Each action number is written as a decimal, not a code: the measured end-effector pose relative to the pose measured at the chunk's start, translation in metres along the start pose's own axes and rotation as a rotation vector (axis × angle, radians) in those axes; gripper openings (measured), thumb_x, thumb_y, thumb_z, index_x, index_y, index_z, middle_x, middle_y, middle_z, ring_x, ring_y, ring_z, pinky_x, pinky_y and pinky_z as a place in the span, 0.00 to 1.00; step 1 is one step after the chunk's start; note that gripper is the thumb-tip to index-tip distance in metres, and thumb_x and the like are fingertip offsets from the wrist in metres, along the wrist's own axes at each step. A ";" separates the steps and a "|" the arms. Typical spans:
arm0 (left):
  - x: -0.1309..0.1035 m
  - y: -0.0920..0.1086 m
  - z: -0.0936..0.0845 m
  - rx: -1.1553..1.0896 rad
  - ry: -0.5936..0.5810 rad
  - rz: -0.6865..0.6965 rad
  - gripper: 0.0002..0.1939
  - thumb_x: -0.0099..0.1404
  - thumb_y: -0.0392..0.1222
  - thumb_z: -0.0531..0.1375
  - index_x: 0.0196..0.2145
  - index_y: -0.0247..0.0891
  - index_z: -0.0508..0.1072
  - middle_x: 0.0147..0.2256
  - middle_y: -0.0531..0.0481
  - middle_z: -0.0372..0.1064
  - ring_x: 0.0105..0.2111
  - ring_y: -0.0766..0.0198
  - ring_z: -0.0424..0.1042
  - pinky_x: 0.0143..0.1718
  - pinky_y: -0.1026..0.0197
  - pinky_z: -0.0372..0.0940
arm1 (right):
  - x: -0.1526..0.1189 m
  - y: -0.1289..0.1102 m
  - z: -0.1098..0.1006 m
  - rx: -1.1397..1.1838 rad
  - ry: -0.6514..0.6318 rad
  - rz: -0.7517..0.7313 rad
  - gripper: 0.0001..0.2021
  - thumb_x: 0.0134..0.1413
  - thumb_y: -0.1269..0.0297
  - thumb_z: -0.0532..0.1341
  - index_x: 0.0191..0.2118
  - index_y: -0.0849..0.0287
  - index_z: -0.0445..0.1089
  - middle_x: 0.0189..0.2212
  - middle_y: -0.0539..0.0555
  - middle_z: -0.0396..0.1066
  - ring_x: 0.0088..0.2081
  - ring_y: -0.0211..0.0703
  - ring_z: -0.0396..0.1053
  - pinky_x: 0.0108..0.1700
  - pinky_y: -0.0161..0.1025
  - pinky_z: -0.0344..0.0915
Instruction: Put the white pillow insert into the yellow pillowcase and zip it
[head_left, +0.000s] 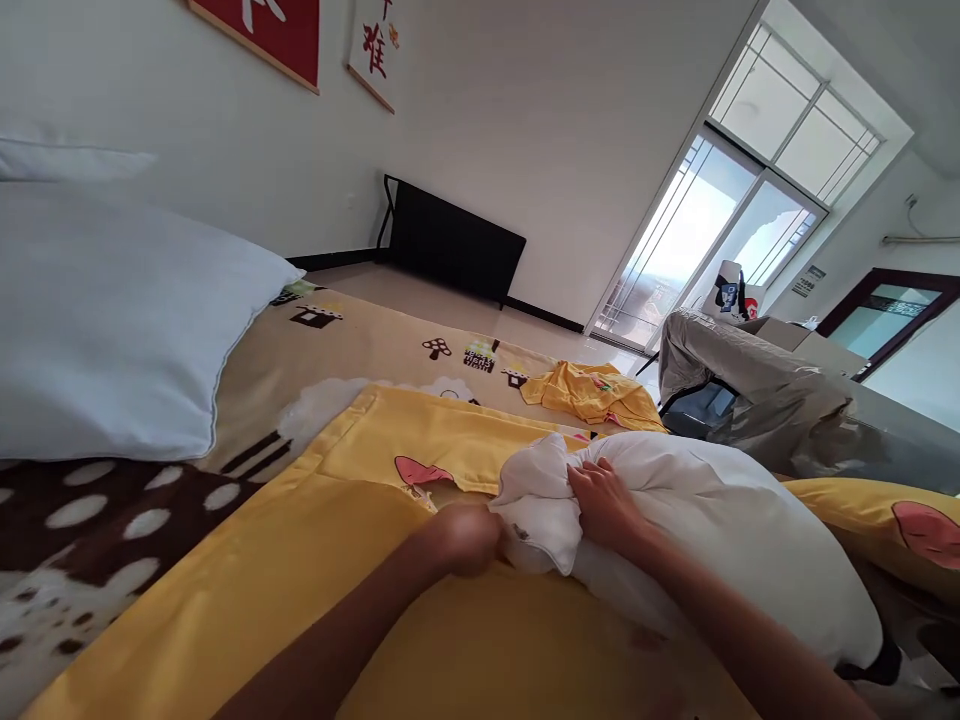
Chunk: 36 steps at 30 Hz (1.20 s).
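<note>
The white pillow is lying partly on the yellow cover. The right hand is gripping its bunched end; the left hand is blurring beside it, its grip unclear. Probably light and squashy, it is likely offering firmest hold at its corners.

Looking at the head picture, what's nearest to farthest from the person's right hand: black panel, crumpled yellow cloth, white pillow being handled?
1. White pillow: touching the right hand.
2. Crumpled yellow cloth: beyond, straight ahead.
3. Black panel: farthest off, ahead-left.
</note>
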<state>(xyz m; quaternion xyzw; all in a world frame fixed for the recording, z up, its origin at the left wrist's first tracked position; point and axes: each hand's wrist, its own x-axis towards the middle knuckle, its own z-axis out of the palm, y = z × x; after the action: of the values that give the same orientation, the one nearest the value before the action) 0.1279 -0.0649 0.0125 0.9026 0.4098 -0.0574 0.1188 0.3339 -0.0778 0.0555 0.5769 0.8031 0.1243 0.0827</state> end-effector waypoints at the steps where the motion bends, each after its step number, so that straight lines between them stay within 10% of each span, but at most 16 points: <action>1: 0.005 -0.011 0.000 0.004 0.036 -0.024 0.16 0.55 0.31 0.51 0.35 0.34 0.77 0.34 0.36 0.73 0.34 0.49 0.72 0.37 0.50 0.64 | -0.002 0.001 0.000 -0.002 -0.005 0.000 0.16 0.45 0.75 0.56 0.43 0.61 0.65 0.39 0.59 0.72 0.44 0.49 0.66 0.46 0.42 0.53; 13: 0.032 -0.060 0.028 0.090 0.346 -0.108 0.24 0.57 0.25 0.48 0.46 0.38 0.74 0.63 0.35 0.47 0.61 0.44 0.48 0.55 0.40 0.46 | -0.015 -0.013 -0.002 -0.059 0.003 0.028 0.18 0.45 0.77 0.57 0.45 0.62 0.67 0.39 0.60 0.72 0.45 0.50 0.65 0.47 0.44 0.53; 22: 0.039 -0.066 0.033 0.003 0.503 -0.139 0.32 0.59 0.25 0.44 0.60 0.42 0.59 0.56 0.36 0.60 0.53 0.50 0.59 0.52 0.46 0.52 | -0.053 -0.057 0.009 -0.271 0.124 -0.139 0.20 0.58 0.75 0.46 0.53 0.66 0.66 0.34 0.63 0.72 0.36 0.51 0.66 0.37 0.46 0.57; 31: 0.039 -0.075 0.042 -0.061 0.493 -0.191 0.33 0.61 0.30 0.45 0.64 0.39 0.50 0.50 0.35 0.65 0.50 0.49 0.62 0.47 0.48 0.56 | -0.010 -0.045 -0.028 -0.220 -0.056 -0.050 0.16 0.53 0.73 0.53 0.47 0.63 0.69 0.37 0.61 0.74 0.43 0.51 0.69 0.46 0.45 0.58; 36: 0.035 -0.075 0.038 -0.054 0.459 -0.163 0.28 0.62 0.32 0.46 0.58 0.46 0.61 0.50 0.38 0.65 0.50 0.50 0.62 0.47 0.47 0.57 | 0.020 -0.025 -0.052 -0.222 -0.090 -0.021 0.09 0.53 0.68 0.56 0.39 0.61 0.71 0.36 0.61 0.75 0.41 0.50 0.71 0.42 0.40 0.59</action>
<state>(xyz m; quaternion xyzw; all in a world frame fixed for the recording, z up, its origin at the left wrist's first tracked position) 0.0943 -0.0024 -0.0440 0.8524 0.4991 0.1506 0.0416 0.2902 -0.0717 0.0978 0.5607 0.7859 0.1857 0.1831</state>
